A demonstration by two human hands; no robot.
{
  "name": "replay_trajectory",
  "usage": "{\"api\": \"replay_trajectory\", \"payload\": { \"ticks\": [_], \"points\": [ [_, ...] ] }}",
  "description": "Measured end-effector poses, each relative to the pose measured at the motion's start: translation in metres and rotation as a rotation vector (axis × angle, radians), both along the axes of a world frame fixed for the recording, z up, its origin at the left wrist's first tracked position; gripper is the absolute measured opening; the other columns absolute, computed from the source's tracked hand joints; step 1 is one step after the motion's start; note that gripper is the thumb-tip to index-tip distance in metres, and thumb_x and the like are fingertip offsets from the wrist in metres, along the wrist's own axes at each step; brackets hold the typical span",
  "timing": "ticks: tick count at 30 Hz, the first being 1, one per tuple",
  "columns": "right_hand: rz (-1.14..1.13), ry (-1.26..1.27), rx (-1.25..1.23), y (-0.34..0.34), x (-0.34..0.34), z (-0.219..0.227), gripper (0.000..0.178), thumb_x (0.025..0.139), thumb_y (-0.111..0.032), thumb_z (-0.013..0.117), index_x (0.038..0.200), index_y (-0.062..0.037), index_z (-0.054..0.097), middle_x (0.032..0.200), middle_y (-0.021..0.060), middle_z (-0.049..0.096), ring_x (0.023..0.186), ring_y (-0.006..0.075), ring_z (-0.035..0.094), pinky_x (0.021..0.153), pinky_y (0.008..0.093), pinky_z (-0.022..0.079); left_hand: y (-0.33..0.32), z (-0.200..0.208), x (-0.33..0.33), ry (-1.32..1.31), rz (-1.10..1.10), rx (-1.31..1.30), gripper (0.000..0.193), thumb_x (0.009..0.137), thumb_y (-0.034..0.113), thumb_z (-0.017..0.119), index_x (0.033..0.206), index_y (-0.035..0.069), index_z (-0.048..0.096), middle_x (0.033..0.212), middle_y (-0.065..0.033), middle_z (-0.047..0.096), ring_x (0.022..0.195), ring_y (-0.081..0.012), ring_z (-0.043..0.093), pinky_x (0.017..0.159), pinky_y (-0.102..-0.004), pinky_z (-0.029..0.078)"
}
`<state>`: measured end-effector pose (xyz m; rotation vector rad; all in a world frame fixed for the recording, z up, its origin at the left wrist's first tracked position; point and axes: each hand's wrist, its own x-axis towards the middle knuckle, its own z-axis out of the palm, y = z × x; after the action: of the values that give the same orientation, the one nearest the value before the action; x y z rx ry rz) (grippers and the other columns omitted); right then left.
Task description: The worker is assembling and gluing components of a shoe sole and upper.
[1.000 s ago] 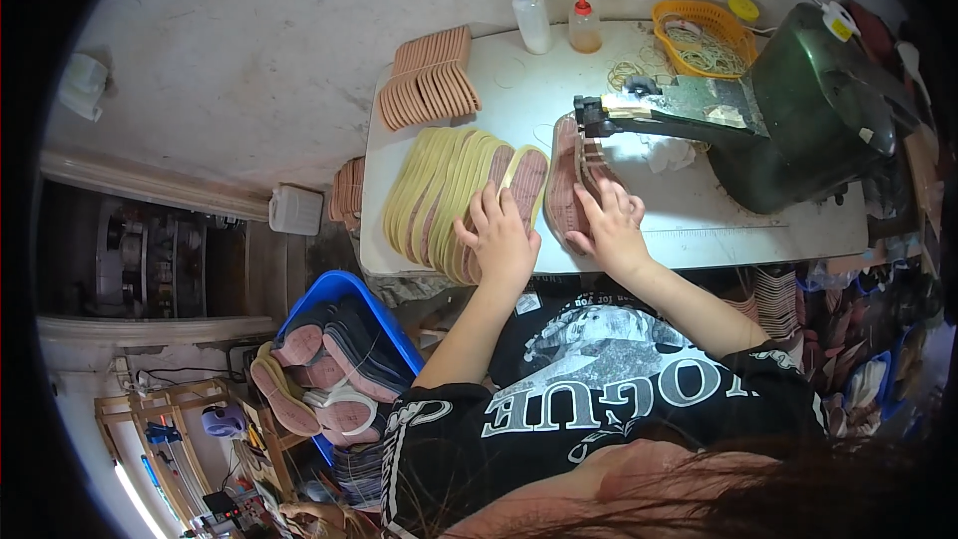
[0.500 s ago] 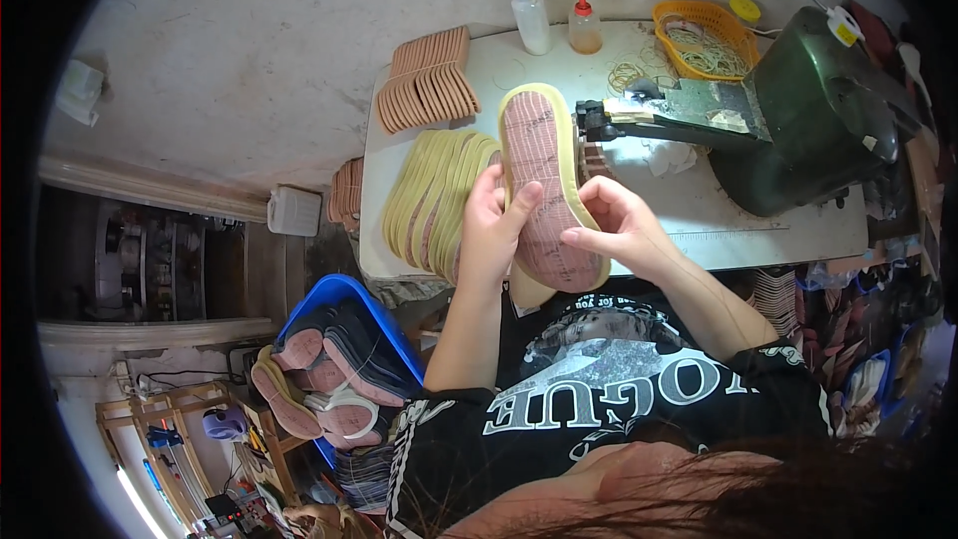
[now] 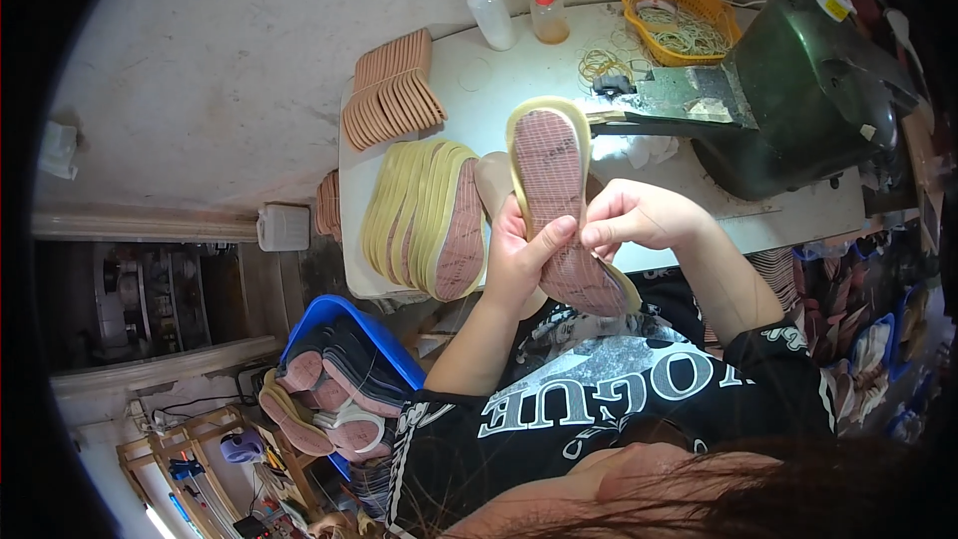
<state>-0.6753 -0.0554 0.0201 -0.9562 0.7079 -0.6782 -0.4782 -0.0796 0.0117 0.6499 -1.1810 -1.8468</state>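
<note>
In front of my chest, a pinkish shoe insole (image 3: pixel 552 165) with a pale yellow edging is held up off the table, its rounded end pointing away from me. My left hand (image 3: pixel 529 252) grips its left side, thumb across the face and fingers behind. At the right edge, the thumb and bent fingers of my right hand (image 3: pixel 639 218) pinch the rim around its middle. Left of it a fanned row of yellow-edged insoles (image 3: pixel 414 215) lies on the white table (image 3: pixel 479 80). A plain tan piece (image 3: pixel 492 180) shows partly behind the held insole.
A green machine (image 3: pixel 788 100) with a long arm stands on the right. Along the back are a blue-capped bottle (image 3: pixel 490 20), a red-tipped bottle (image 3: pixel 549 20) and an orange basket (image 3: pixel 631 15) of cord. A banded tan stack (image 3: pixel 394 95) sits back left; a blue bin (image 3: pixel 334 311) of soles below.
The insole has come slightly nearer to me and its near end has tilted right. My right hand has turned and now pinches the edge with fingers curled in. The whole view has shifted somewhat.
</note>
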Motion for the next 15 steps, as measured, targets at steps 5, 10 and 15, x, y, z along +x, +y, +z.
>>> {"api": "replay_trajectory", "payload": {
  "ticks": [5,10,15],
  "points": [
    [-0.141,0.473,-0.318,-0.005,0.003,0.011,0.026,0.086,-0.022,0.064,0.077,0.0026,0.065,0.057,0.0042,0.058,0.055,0.0073,0.047,0.053,0.0277,0.043,-0.014,-0.004,-0.009,-0.125,0.145,-0.112,0.028,0.086,0.011,0.068,0.108,0.000,0.055,0.100,-0.0065,0.065,0.090,-0.0110,0.061,0.082,-0.0256,0.049],
    [-0.184,0.440,-0.418,-0.008,0.015,0.012,0.024,0.085,-0.021,0.064,0.084,0.0029,0.065,0.063,0.0030,0.059,0.059,0.0068,0.050,0.059,0.0262,0.045,-0.034,0.004,-0.015,-0.351,0.151,-0.281,0.027,0.083,0.007,0.069,0.105,-0.003,0.056,0.095,-0.0075,0.065,0.083,-0.0111,0.061,0.075,-0.0254,0.050],
    [-0.231,0.144,-0.125,0.005,0.007,-0.005,0.030,0.087,-0.022,0.067,0.106,0.0014,0.065,0.092,0.0019,0.066,0.083,0.0058,0.056,0.076,0.0243,0.048,-0.073,0.014,-0.029,-0.088,0.240,-0.007,0.023,0.083,0.007,0.068,0.102,-0.003,0.058,0.093,-0.0077,0.065,0.079,-0.0120,0.063,0.071,-0.0249,0.051]
  ]
}}
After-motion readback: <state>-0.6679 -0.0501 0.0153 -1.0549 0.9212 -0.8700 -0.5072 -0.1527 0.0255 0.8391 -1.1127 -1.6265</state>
